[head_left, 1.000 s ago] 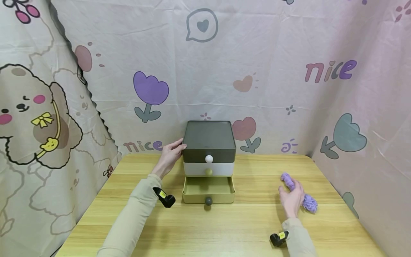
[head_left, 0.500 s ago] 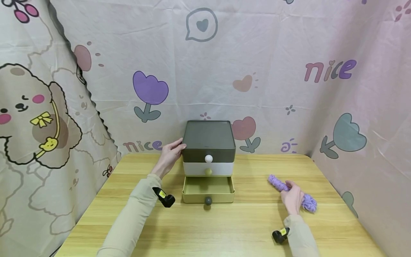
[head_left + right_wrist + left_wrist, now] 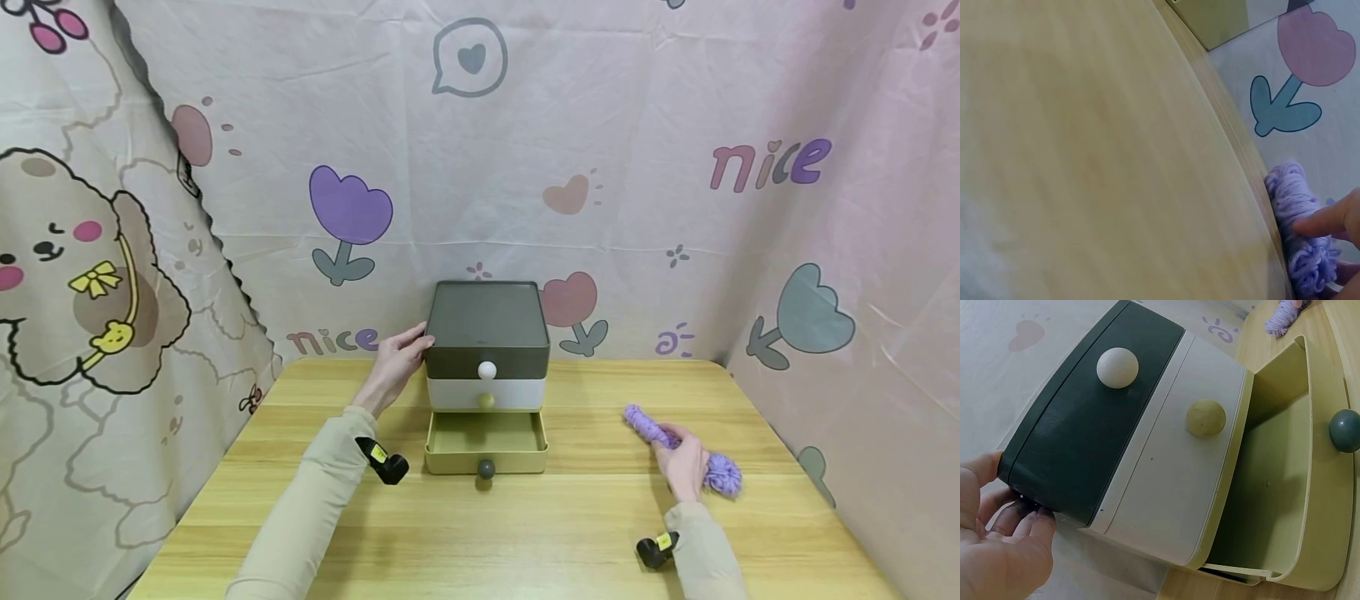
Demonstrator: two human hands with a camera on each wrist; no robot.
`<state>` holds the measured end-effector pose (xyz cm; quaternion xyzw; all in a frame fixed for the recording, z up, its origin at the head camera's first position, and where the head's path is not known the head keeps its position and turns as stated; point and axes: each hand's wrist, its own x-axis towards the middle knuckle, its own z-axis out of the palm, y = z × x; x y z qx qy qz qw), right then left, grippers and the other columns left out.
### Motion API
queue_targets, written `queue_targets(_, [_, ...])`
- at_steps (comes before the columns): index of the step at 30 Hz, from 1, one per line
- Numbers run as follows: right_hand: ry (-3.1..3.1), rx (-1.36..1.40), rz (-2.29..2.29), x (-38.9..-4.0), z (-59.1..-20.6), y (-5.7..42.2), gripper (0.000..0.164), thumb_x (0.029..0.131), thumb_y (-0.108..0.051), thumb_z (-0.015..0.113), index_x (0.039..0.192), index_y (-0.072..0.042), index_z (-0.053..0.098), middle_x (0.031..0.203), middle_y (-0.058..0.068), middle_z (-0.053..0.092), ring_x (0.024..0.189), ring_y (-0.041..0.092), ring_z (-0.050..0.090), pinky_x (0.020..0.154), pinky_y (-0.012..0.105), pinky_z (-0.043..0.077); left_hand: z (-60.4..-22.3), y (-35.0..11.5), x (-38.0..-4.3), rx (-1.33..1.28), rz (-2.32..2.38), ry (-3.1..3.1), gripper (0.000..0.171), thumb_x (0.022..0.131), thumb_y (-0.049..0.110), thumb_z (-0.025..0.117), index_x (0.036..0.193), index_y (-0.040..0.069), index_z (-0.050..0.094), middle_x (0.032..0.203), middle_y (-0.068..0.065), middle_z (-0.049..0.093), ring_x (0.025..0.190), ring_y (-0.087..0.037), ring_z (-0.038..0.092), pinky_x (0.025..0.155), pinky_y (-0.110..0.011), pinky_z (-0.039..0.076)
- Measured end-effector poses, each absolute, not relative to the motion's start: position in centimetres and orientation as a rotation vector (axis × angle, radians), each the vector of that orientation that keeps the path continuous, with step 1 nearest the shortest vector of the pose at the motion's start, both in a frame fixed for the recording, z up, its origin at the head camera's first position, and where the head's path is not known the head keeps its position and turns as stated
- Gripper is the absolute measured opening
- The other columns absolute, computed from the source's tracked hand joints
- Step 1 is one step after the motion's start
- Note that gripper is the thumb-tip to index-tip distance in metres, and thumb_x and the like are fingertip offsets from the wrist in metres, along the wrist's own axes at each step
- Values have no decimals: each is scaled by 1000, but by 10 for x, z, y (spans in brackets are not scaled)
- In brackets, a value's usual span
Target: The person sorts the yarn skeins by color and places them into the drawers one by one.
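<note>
On the table stands a drawer box [image 3: 487, 317] with a dark green top drawer, a white middle drawer and an olive bottom drawer [image 3: 486, 461] pulled out, its visible floor bare. My left hand [image 3: 393, 367] holds the box's upper left corner; in the left wrist view its bent fingers [image 3: 1007, 515] touch the side. To the right, my right hand [image 3: 682, 462] grips a skein of purple yarn [image 3: 647, 423] around its middle, both ends sticking out. In the right wrist view a fingertip presses the yarn [image 3: 1294, 194]; the rest of that hand is cut off.
The wooden table [image 3: 570, 533] reaches to a printed curtain [image 3: 637, 292] behind the box. A small black camera is strapped on each wrist. The open drawer juts towards the front, with a dark round knob [image 3: 487, 470].
My right hand has closed around the yarn, and the yarn's upper end has swung to the left. The left hand and the drawer box stay as they were.
</note>
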<state>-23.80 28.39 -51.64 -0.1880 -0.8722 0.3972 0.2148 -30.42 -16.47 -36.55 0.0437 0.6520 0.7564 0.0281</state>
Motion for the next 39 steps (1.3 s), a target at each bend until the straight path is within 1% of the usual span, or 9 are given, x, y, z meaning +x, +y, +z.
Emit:
queue_targets(10, [-2372, -581, 1200, -236, -514, 285, 37, 86, -10, 71, 120, 4, 67, 124, 31, 64, 119, 49, 53, 102, 56, 37, -365, -165, -303, 142, 2335, 2005, 57, 105, 7, 51, 157, 3, 28, 170, -11, 14, 156, -26, 19, 128, -42, 19])
queue_targets(13, [-2353, -573, 1200, -236, -514, 286, 35, 85, -9, 73, 117, 5, 69, 117, 32, 66, 107, 43, 59, 91, 46, 43, -365, -165, -303, 140, 2338, 2004, 57, 104, 7, 51, 157, 3, 29, 170, -12, 15, 155, -26, 21, 128, -42, 19])
queue_targets(18, [-2305, -564, 1293, -237, -514, 288, 34, 85, -7, 76, 116, 5, 70, 100, 27, 70, 65, 13, 62, 61, 19, 47, -365, -165, -303, 149, 2333, 2008, 57, 105, 7, 51, 157, 3, 28, 169, -13, 14, 155, -26, 22, 128, -42, 19])
queue_targets(21, [-2231, -554, 1440, -237, -514, 289, 35, 85, -5, 77, 117, 7, 69, 83, 13, 69, 52, 2, 58, 50, 17, 51, -365, -166, -303, 158, 2330, 2010, 57, 105, 7, 50, 157, 2, 27, 169, -13, 13, 155, -26, 21, 128, -42, 19])
queue_targets(24, [-2139, -557, 1603, -238, -513, 288, 38, 85, -4, 77, 120, 8, 67, 72, -8, 64, 51, 0, 57, 50, 18, 53, -365, -166, -304, 163, 2330, 2009, 58, 105, 7, 50, 157, 2, 27, 169, -13, 13, 155, -27, 21, 128, -42, 19])
queue_targets(26, [-2078, -558, 1711, -238, -512, 288, 40, 85, -3, 78, 122, 8, 65, 68, -15, 61, 51, 1, 58, 49, 18, 53, -365, -166, -304, 165, 2330, 2008, 58, 105, 7, 50, 158, 2, 27, 169, -14, 13, 155, -27, 21, 128, -42, 19])
queue_targets(29, [-1986, -564, 1863, -238, -510, 287, 38, 85, -3, 79, 119, 4, 65, 65, -16, 63, 51, 4, 60, 50, 19, 53, -366, -166, -304, 169, 2327, 2007, 58, 105, 7, 50, 158, 2, 26, 169, -14, 12, 155, -27, 21, 128, -42, 18])
queue_targets(34, [-1898, -568, 2012, -236, -506, 287, 24, 83, -4, 81, 101, -17, 71, 69, -14, 67, 56, 5, 62, 55, 20, 55, -366, -166, -304, 174, 2327, 2004, 58, 105, 7, 49, 158, 2, 26, 170, -14, 12, 155, -28, 21, 128, -42, 18])
queue_targets(39, [-1830, -502, 2138, -234, -499, 285, 25, 81, -1, 82, 95, -21, 77, 72, -11, 70, 57, 6, 63, 56, 21, 56, -365, -166, -303, 166, 2332, 1999, 58, 105, 7, 49, 158, 1, 26, 170, -15, 11, 155, -27, 21, 128, -42, 18])
